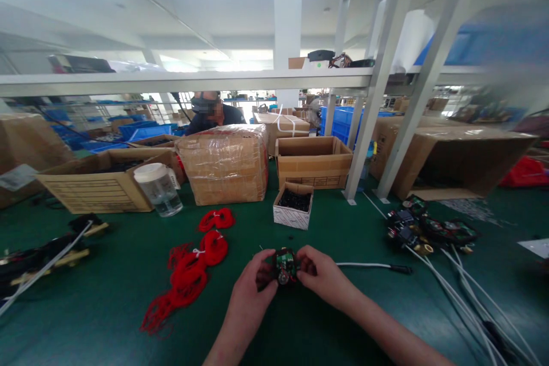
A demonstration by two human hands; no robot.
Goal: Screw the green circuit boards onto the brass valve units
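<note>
Low at the bottom centre, lifted just clear of the green table mat (107,309): a small circuit board (285,266), green with dark parts and a round metal piece on its near face. Clamped on its left edge, the left hand (251,283), fingers curled in and thumb pressed to the board. Clamped on its right edge, the right hand (321,274), fingertips closed over the top and side.

Trailing off to the right from behind the right hand, a white cable (364,265) ending in a black plug (401,269), flat on the mat; impossible to tell whether joined to the board. Near the left hand, on its left, a sprawl of red wire bundles (189,283), some tied in white, with 2 neater coils farther back.

Beyond the board, a small white carton (294,216) filled with black bits. Well to the right, a heap of similar boards (429,230), and several white leads (467,309) running toward the near right corner.

Back left, a clear plastic jug (159,190) with a white lid, just beside a low open cardboard box (94,191). Farther back, a film-wrapped carton (225,163) and an open brown carton (313,163) side by side. Behind those, a person (212,117) at the far side of the table, partly hidden by the cartons.
</note>
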